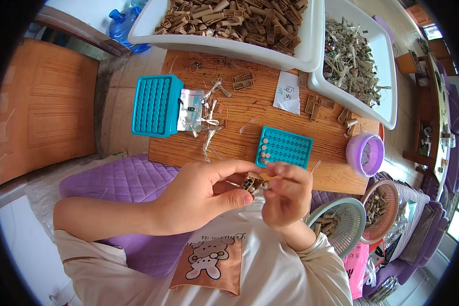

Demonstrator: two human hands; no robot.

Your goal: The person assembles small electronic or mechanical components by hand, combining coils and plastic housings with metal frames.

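Note:
In front of my chest, my left hand (pixel 196 196) is closed around a small brown plastic housing (pixel 252 179) with dark and metallic parts inside. My right hand (pixel 288 196) is at its right side, thumb and fingers pinched on a small shiny round piece (pixel 265 185). Whether that piece touches the housing, I cannot tell. Just beyond the hands lies a teal tray (pixel 297 148) of round pockets, with several small round pieces (pixel 264 148) along its left side.
A second teal tray (pixel 157 104) stands left on the wooden table (pixel 188 150), beside wired parts (pixel 209 120). Large white bins hold brown housings (pixel 239 20) and wired boards (pixel 349 58). A purple tub (pixel 366 153) and two baskets (pixel 359 224) are at right.

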